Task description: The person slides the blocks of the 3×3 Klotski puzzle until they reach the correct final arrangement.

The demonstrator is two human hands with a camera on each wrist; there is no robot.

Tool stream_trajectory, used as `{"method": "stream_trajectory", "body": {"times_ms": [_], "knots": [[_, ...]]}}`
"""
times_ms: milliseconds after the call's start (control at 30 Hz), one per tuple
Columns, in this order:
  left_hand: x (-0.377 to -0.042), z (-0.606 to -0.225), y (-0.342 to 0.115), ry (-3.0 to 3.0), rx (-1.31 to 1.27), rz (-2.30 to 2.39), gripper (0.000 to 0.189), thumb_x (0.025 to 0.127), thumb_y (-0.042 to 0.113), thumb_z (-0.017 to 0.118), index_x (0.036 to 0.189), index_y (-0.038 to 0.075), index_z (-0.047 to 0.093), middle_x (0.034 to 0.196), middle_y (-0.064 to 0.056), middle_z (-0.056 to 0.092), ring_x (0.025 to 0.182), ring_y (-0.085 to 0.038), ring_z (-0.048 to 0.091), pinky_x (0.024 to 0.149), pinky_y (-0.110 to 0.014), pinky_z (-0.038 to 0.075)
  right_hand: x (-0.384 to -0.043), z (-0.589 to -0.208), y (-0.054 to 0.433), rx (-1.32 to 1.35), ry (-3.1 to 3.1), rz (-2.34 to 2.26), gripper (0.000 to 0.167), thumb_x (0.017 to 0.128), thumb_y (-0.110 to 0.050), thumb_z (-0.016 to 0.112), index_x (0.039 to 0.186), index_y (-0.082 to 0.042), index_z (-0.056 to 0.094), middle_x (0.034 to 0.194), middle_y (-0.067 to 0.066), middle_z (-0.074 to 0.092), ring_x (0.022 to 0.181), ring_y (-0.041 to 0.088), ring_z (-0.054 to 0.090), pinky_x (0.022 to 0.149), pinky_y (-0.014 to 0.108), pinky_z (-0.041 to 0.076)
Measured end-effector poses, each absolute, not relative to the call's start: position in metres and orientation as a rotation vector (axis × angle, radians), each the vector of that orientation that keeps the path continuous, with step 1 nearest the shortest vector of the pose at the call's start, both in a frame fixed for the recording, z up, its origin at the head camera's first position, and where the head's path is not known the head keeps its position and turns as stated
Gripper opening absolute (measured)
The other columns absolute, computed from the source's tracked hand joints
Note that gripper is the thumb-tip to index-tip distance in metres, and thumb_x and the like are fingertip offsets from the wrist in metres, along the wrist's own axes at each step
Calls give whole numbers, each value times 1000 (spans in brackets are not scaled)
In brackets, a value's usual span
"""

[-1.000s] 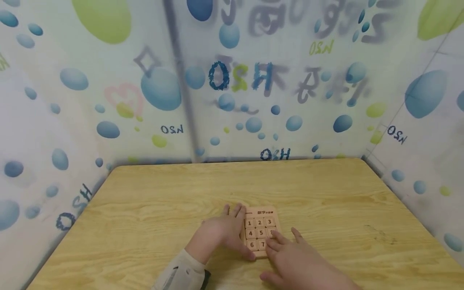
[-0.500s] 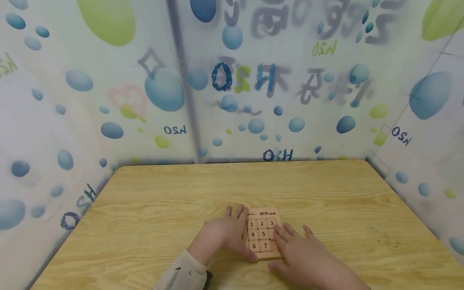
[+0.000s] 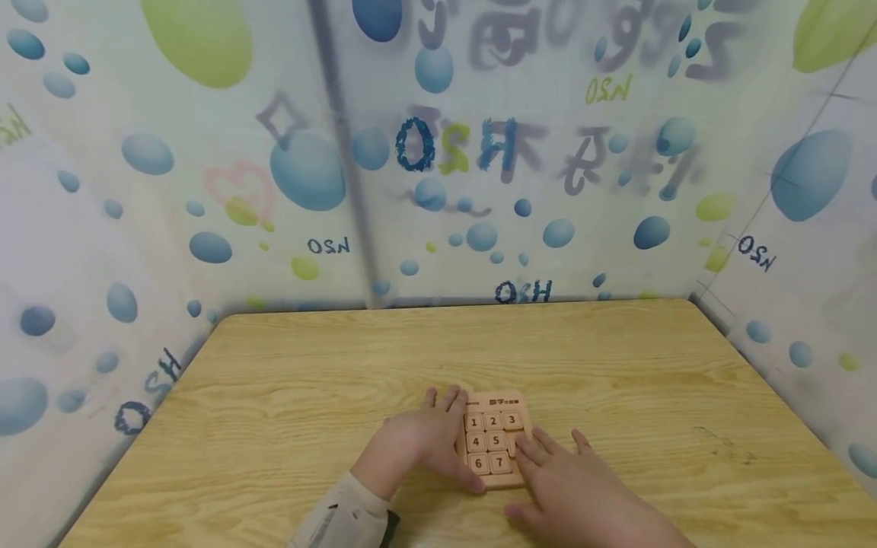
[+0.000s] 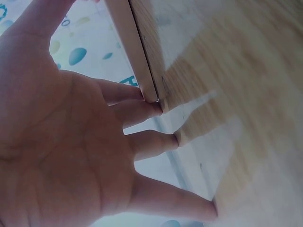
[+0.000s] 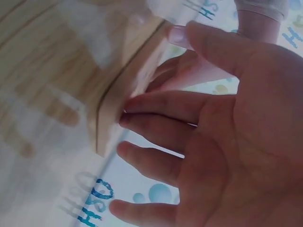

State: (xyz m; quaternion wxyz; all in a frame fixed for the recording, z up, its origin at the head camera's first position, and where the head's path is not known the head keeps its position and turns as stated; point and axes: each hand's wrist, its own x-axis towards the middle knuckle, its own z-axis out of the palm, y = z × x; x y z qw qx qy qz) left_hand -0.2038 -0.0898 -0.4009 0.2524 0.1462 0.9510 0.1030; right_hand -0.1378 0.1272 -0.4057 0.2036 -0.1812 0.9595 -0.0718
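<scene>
A wooden number slide puzzle lies flat on the table, its tiles 1 to 7 readable. Along its left side is my left hand, thumb at the near left corner and index finger at the far left corner. In the left wrist view, the fingers of this hand are straight and spread, the outer ones on the tabletop. My right hand touches the puzzle's right side with straight fingertips, partly hiding the tile beside 5. The right wrist view shows its fingers extended at the puzzle's edge.
The light wooden table reaches back to a wall panel with blue and green drops and reversed lettering. Similar panels stand at the left and right sides.
The right hand's fingers have moved slightly right, off tile 7, which now shows fully. The 8 seen beside 5 a second ago is now hidden by fingertips. The left hand stays at the puzzle.
</scene>
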Motion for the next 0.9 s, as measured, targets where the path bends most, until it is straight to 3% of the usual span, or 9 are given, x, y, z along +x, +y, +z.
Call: {"method": "stream_trajectory", "body": {"times_ms": [267, 633, 900], "knots": [[-204, -402, -90, 2582, 432, 314, 140, 67, 73, 90, 172, 16, 17, 181, -3, 14, 168, -38, 13, 111, -90, 29, -134, -398, 127, -493, 2593, -168, 76, 94, -70, 66, 147, -16, 66, 161, -3, 57, 158, 30, 43, 128, 71, 29], [-202, -399, -91, 2589, 474, 289, 135, 71, 70, 89, 172, 14, 18, 181, -5, 16, 167, -40, 15, 120, -78, 33, -145, -398, 110, -706, 2691, -225, 77, 99, -66, 61, 156, -15, 56, 169, -1, 47, 162, 33, 34, 126, 77, 24], [-201, -398, -89, 2596, 459, 289, 138, 68, 70, 91, 172, 15, 18, 181, -5, 15, 167, -39, 15, 120, -80, 31, -145, -396, 123, -528, 2737, -220, 73, 97, -66, 65, 149, -16, 63, 164, -3, 53, 160, 37, 37, 127, 78, 18]]}}
